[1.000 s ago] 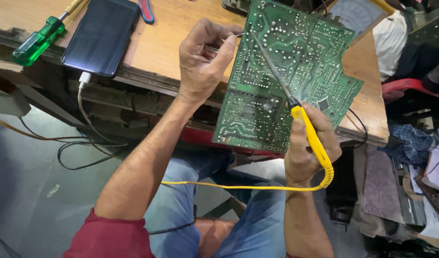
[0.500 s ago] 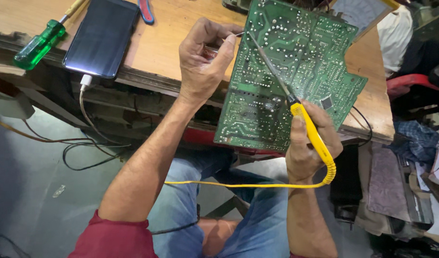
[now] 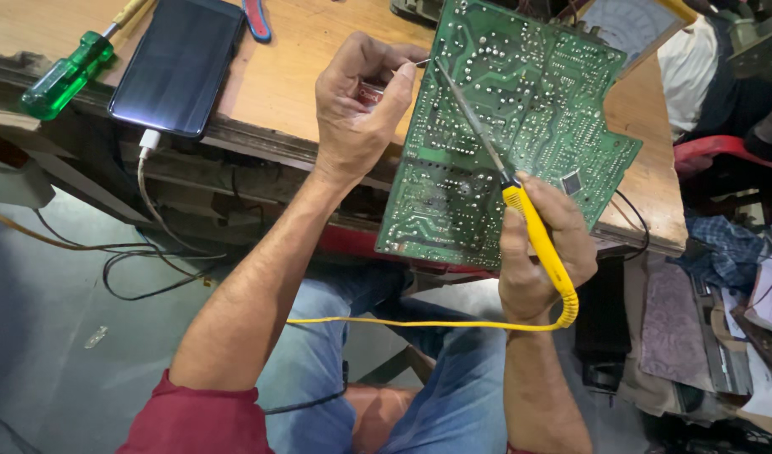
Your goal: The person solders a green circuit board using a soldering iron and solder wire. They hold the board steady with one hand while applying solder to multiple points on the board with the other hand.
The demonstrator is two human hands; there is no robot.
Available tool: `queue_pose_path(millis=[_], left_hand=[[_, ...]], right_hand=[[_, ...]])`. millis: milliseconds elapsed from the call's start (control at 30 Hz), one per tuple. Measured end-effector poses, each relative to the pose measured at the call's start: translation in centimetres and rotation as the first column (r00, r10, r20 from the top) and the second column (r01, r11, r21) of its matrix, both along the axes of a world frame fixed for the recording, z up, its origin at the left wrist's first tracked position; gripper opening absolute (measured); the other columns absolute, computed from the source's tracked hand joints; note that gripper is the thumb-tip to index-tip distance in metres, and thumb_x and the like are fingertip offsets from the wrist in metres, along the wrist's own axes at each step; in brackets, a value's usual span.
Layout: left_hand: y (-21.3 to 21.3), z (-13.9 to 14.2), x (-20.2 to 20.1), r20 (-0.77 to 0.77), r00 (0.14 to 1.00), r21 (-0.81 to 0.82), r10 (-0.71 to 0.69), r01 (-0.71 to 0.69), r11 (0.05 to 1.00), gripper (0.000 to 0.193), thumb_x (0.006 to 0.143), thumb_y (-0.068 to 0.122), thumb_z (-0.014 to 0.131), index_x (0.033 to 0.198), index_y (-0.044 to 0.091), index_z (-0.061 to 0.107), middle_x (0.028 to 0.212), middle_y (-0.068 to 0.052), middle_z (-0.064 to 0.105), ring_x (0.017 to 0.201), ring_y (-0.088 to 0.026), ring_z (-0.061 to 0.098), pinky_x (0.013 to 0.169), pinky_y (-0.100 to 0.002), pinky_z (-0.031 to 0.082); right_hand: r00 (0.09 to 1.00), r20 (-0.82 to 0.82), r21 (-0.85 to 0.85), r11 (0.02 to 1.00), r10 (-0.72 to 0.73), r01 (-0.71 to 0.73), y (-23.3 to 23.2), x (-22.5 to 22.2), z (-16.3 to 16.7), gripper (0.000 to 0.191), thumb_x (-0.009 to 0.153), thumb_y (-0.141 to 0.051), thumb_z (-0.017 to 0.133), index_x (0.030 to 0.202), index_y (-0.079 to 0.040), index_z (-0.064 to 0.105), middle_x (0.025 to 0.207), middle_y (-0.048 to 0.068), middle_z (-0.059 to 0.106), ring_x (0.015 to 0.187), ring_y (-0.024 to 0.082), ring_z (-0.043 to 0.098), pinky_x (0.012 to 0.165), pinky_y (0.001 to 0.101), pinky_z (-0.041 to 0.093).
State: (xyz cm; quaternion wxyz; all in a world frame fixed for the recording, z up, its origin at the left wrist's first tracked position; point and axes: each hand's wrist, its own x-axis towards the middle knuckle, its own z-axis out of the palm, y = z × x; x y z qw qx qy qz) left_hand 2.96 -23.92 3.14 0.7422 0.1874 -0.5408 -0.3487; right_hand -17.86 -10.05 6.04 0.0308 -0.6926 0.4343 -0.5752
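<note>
1. A person in a red sleeve and blue jeans sits at a wooden table (image 3: 293, 76), working on a green circuit board (image 3: 520, 118) tilted up against the table's near edge, solder side facing the camera.
2. The left hand (image 3: 356, 105) is closed at the board's upper left edge, thumb and fingertips pinching a thin strand of solder wire (image 3: 420, 63) at that edge.
3. The right hand (image 3: 546, 252) is wrapped around the yellow handle of a soldering iron (image 3: 533, 231), below the board's lower right part; the iron's dark shaft slants up across the board to its upper left area.
4. A yellow cord (image 3: 420, 323) loops from the handle's end and runs left over the person's lap.
5. Near the table's far left corner lies a dark smartphone (image 3: 180, 63) with a white cable (image 3: 148, 143) plugged in, hanging over the near edge.
6. A green-handled screwdriver (image 3: 62, 80) rests just beside the phone, at the table's left edge.
</note>
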Motion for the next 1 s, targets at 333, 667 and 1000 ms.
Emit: queue_pose_path(millis=[333,667,1000], left_hand=[[-0.2,-0.2,-0.2,-0.003,1.0,-0.009,-0.008,0.008,1.0,0.009,0.106,-0.001,0.065,0.104,0.004,0.057,0.112,-0.009,0.075,0.079,-0.001,0.057,0.068,-0.018,0.048],[0.2,0.6,-0.4,-0.018,1.0,0.036,-0.004,0.004,0.999,0.01,0.105,0.0,0.066,0.101,0.003,0.057,0.111,-0.008,0.077,0.076,0.001,0.054,0.065,-0.016,0.043],[0.0,0.2,-0.3,-0.01,1.0,0.005,-0.008,0.008,1.0,0.009,0.106,0.0,0.065,0.102,0.003,0.057,0.111,-0.008,0.075,0.079,-0.001,0.058,0.068,-0.018,0.047]], right_hand=[[0.999,0.027,0.003,0.999,0.032,-0.032,0.0,0.4,0.2,0.025,0.103,-0.002,0.072,0.126,0.005,0.067,0.127,0.019,0.07,0.113,0.022,0.07,0.101,0.0287,0.057],[0.999,0.031,0.021,0.999,0.035,-0.036,0.4,0.7,1.2,0.026,0.101,0.0,0.073,0.125,0.003,0.068,0.129,0.019,0.069,0.111,0.021,0.069,0.099,0.0286,0.057],[0.999,-0.021,0.003,0.999,0.035,-0.035,0.6,0.8,1.2,0.027,0.1,0.002,0.074,0.127,0.001,0.068,0.128,0.018,0.068,0.113,0.021,0.069,0.099,0.0276,0.058]])
